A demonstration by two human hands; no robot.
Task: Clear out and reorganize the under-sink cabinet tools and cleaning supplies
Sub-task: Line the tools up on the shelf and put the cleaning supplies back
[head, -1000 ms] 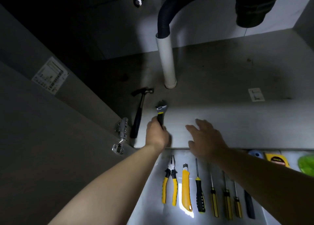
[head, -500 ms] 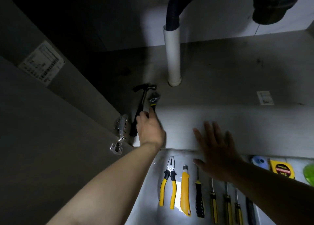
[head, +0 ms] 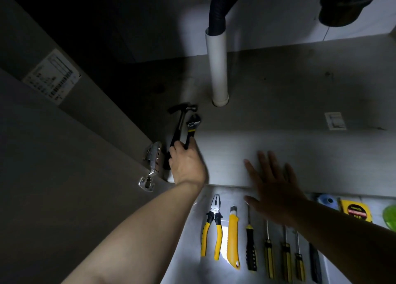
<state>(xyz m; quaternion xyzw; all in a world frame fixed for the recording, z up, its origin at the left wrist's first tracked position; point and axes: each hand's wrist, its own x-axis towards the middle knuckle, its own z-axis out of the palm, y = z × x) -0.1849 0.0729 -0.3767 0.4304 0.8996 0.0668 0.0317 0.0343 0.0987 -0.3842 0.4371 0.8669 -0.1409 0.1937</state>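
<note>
Single head-worn wide-angle view, positioned close at the cabinet opening, facing forward and steeply down. Near edge: tool row [head: 269, 253] on the outer floor. Far: cabinet floor [head: 300, 90] and drain pipe [head: 216, 69] at the back wall. Left: open door [head: 64, 187].

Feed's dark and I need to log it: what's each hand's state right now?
Left hand: closed on the wrench, beside the hammer.
Right hand: open, fingers spread, holding nothing.
</note>
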